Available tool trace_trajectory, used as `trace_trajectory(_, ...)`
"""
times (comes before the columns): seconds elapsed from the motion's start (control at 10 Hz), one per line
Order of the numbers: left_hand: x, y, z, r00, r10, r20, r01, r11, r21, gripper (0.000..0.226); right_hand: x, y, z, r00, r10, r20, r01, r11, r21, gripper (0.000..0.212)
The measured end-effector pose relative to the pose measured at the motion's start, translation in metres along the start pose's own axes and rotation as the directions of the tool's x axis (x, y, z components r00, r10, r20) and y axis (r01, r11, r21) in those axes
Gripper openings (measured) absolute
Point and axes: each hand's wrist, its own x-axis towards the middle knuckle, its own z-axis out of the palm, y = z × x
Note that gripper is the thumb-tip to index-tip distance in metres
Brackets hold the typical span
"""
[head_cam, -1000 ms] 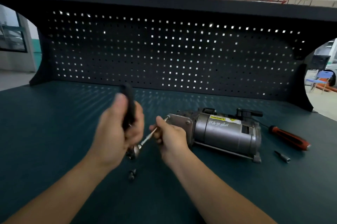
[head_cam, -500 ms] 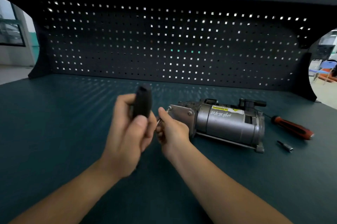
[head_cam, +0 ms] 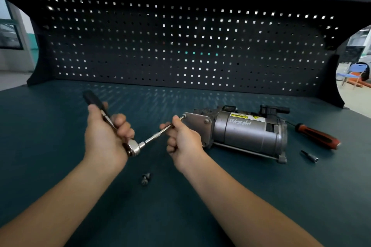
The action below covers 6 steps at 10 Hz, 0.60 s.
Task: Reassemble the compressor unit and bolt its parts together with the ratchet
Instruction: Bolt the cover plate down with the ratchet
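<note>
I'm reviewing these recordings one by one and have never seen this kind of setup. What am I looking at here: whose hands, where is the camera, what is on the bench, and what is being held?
There is no robot: the single view comes from a camera on a person's head, looking down at their bare hands over a dark green bench top with a black pegboard behind.

The left hand grips the black-handled chrome ratchet. The right hand steadies its thin metal extension bar, whose tip meets the grey cylindrical compressor unit.

Also on the bench: small loose bolts, a red-and-black-handled screwdriver and a small metal socket bit.
</note>
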Motion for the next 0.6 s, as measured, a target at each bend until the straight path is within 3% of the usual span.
trace_trajectory(0.1,-0.016,0.001,0.009,0.876,0.306,0.373,-0.437,0.831,0.345,0.022,0.004,0.004,0.004,1.0,0.012,-0.028,-0.013,0.999,-0.032,0.024)
trace_trajectory(0.2,-0.036,-0.011,0.008,0.274,0.211,0.938,-0.951,0.204,0.232,0.031,0.008,0.009,0.006,0.999,0.021,-0.023,-0.022,0.999,-0.044,0.025)
trace_trajectory(0.3,-0.045,-0.02,0.005,0.081,-0.02,0.997,-0.997,-0.017,0.081,0.039,0.009,0.012,0.007,0.999,-0.017,-0.039,0.016,1.0,-0.018,0.018)
trace_trajectory(0.4,-0.042,-0.011,0.012,0.287,0.131,0.949,-0.947,0.188,0.26,0.042,0.002,0.005,0.009,0.999,-0.046,0.023,0.045,0.998,0.042,0.019)
trace_trajectory(0.5,-0.031,-0.009,0.002,0.533,0.352,0.769,-0.788,0.538,0.3,0.039,0.001,0.005,0.007,0.999,-0.033,-0.009,0.033,0.999,-0.035,0.023)
trace_trajectory(0.6,-0.021,-0.001,0.003,0.679,0.406,0.612,-0.678,0.666,0.31,0.032,-0.006,0.002,0.009,0.999,-0.049,-0.001,0.049,0.998,-0.04,0.028)
